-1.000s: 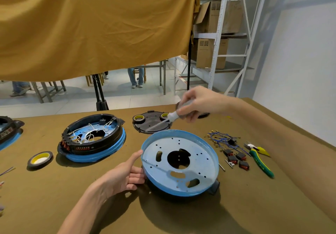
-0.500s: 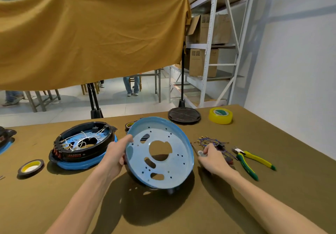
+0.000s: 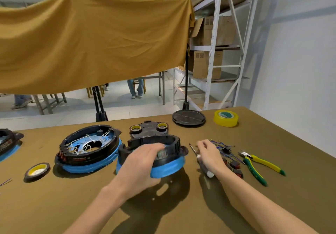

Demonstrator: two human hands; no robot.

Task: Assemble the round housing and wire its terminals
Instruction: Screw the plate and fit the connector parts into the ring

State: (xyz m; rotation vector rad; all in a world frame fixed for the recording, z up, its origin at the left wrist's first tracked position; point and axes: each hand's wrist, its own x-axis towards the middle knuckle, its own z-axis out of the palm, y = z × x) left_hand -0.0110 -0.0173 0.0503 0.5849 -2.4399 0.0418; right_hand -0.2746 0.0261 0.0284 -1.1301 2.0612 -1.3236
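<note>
The left hand [image 3: 143,163] has flipped the round housing [image 3: 160,158] open side up, gripping its near rim above the table [image 3: 54,206], while the right hand [image 3: 211,156] lays the screwdriver [image 3: 201,159] down, fingers loosely over it — wiring looks next.

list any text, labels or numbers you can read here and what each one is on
No text here can be read.
Cardboard boxes on the shelf: square printed marks, too blurred to read.
Wired housing: a row of red marks on its black rim, too small to read.
Yellow tape roll: green print on its core, illegible.
Housing under the left hand: a grey ribbed patch, no legible characters.
</note>
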